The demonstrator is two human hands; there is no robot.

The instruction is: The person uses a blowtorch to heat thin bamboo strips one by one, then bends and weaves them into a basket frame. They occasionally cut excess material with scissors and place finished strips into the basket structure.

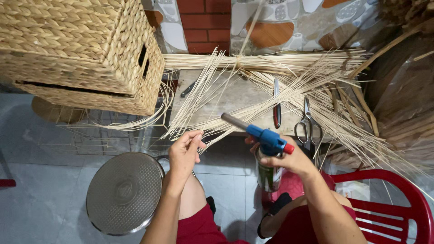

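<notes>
- Head view: the right hand (289,158) is clenched around a gas torch (266,144) with a blue head, held just off the near edge of the table (235,97).
- The left hand (185,151) pinches the near tips of the pale reed strips (217,95) overhanging that edge.
- Scissors (308,124) lie on the table's right part; a woven basket (86,54) crowds its left edge.
- A red chair (389,203) stands below the table's right corner.

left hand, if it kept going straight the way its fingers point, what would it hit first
Probably the loose pale reed strips fanned over the wooden table; the left hand points up toward them and already pinches one, though depth is hard to judge.
</notes>
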